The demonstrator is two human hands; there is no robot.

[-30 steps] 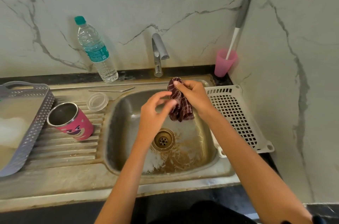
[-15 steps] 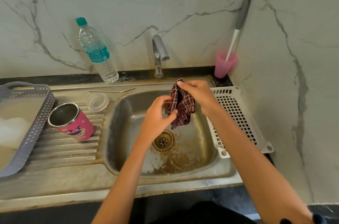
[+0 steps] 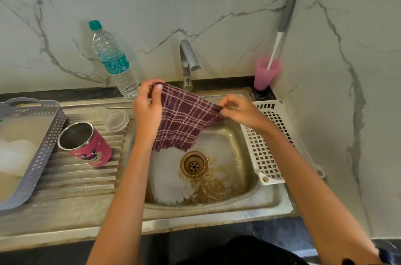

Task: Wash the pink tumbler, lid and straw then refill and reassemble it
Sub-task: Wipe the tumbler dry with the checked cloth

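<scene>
The bunched cloth (image 3: 184, 121) is now stretched out, left hand (image 3: 147, 106) and right hand (image 3: 240, 110) each pinching a corner; a loosened pinch would drop it into the wet sink (image 3: 249, 195) below.

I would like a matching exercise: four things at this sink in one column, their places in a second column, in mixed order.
1 tumbler
2 water bottle
3 checked cloth
4 pink cup

A holds a brush, back right corner
B stretched between left hand and right hand
C on the ribbed drainboard, open on top
D at the back, just left of the tap

Pairs: 1-C, 2-D, 3-B, 4-A
</scene>
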